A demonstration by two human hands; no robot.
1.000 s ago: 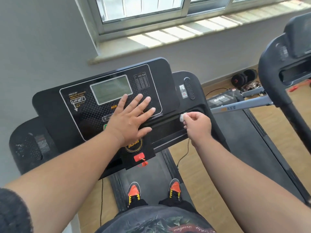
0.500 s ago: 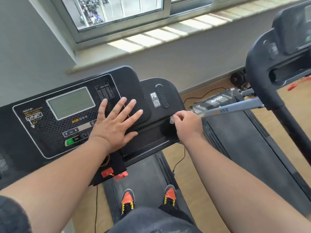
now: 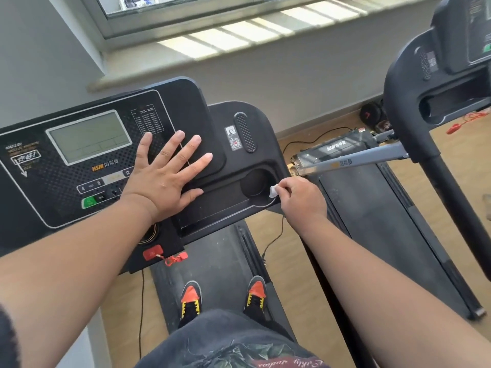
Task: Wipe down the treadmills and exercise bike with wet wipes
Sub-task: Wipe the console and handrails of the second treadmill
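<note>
I stand on a black treadmill whose console (image 3: 66,181) fills the left of the head view, with a grey screen (image 3: 89,136) at its middle. My left hand (image 3: 164,179) lies flat on the console, fingers spread, just right of the screen. My right hand (image 3: 300,197) pinches a small white wet wipe (image 3: 273,192) and holds it against the right rim of the round cup holder (image 3: 256,181) in the console's tray.
A second treadmill stands to the right, its console (image 3: 451,62) at the top right and its belt (image 3: 372,221) beside me. A red safety clip (image 3: 175,260) hangs below the console. Dumbbells (image 3: 372,114) lie on the wooden floor by the wall. A windowsill (image 3: 239,41) runs ahead.
My right hand with the wipe has slid right and toward me along the tray to the cup holder's rim. My left hand stays flat on the console. The view shifted.
</note>
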